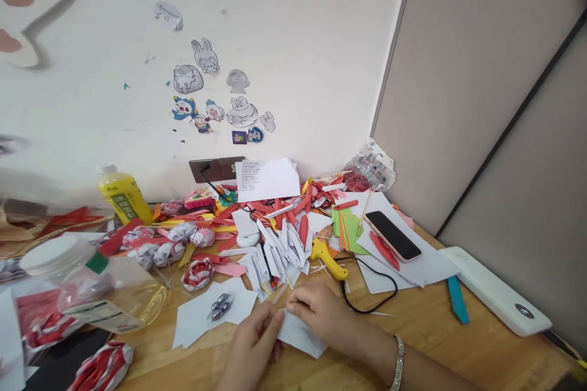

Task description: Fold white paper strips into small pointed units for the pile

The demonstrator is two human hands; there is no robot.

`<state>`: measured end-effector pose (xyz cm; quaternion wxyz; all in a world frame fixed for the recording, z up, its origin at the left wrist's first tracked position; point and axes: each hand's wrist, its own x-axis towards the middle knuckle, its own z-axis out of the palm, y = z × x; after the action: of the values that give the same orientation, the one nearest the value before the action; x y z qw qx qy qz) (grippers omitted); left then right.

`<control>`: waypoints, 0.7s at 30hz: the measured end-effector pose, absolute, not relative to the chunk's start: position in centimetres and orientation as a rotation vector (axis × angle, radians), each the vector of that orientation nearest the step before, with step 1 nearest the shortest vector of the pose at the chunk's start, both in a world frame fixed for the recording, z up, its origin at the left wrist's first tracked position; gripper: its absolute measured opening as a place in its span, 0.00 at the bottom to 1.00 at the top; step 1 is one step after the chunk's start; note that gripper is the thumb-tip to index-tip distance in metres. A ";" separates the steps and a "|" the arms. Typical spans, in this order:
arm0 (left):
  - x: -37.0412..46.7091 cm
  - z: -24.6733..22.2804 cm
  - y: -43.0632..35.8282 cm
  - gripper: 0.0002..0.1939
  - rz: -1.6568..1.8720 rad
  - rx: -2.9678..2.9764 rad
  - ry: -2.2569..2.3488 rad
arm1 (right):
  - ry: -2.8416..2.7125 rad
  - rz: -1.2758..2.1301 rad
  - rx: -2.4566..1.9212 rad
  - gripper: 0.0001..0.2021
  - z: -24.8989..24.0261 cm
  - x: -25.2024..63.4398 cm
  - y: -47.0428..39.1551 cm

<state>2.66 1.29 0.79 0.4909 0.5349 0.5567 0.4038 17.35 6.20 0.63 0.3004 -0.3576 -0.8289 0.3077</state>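
Both hands meet at the wooden table's (440, 342) near edge over a small piece of white paper (300, 335). My left hand (254, 342) pinches its left end, and my right hand (318, 313), with a silver bracelet on the wrist, presses and grips it from the right. Just beyond the hands lies a pile of folded white paper strips (277, 253) mixed with red strips. To the left, several small dark metal beads (220, 306) rest on a white sheet (202, 317).
A yellow glue gun (328, 258) with a black cord lies right of the strips, a phone (393, 235) on white sheets beyond it. Left: a tipped clear plastic bottle (92, 284), a yellow bottle (123, 194), paper flowers (162, 245). A white box (495, 290) and blue strip (457, 299) sit right.
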 end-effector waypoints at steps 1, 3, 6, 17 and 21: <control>2.7 0.9 1.3 0.17 0.973 1.310 1.349 | -2.242 0.770 -0.921 0.06 0.5 17.4 6.2; 2.6 0.9 1.3 0.17 0.956 1.339 1.361 | -2.329 0.658 -0.847 0.06 0.4 17.5 6.3; 2.5 0.5 1.4 0.19 0.938 1.345 1.367 | -2.385 0.407 -0.770 0.07 0.9 17.5 6.1; 2.4 -0.1 2.0 0.18 1.157 0.961 1.188 | -2.528 -0.217 -0.732 0.09 0.3 16.6 4.3; 2.3 -0.3 2.2 0.16 1.124 0.972 1.149 | -2.425 -0.011 -0.707 0.13 0.8 16.8 5.0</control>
<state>2.32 2.18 -0.31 0.5902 0.4177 0.4938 0.4830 16.84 4.95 0.79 0.3029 -0.2668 -0.9149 -0.0040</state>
